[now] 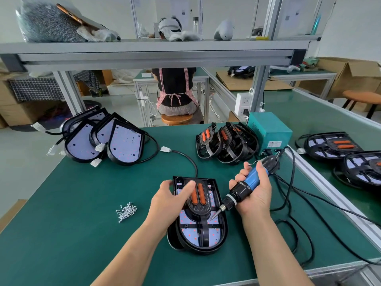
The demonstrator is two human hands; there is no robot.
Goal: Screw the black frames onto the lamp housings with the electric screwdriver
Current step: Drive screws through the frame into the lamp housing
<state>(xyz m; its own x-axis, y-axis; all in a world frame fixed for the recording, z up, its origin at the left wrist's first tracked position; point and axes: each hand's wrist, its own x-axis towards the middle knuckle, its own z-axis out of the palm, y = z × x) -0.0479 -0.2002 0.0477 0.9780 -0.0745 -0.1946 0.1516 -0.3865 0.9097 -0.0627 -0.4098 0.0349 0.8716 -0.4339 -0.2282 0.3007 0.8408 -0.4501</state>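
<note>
A lamp housing [198, 234] with a pale LED board lies on the green table in front of me. A black frame [203, 211] with two orange strips sits on top of it. My left hand [171, 199] grips the frame's upper left part, thumb across the orange strips. My right hand [253, 193] holds the blue and black electric screwdriver [245, 186], tilted down to the left. Its bit tip [212, 218] touches the frame's right side. A small pile of screws [126, 211] lies on the mat left of the housing.
Several bare lamp housings [107, 141] lean together at the back left. A stack of black frames [226, 141] stands at the back right beside a teal power box [268, 133]. Black cables [292, 203] trail right. Finished lamps [334, 145] lie on the conveyor belt. A person [175, 89] sits beyond the table.
</note>
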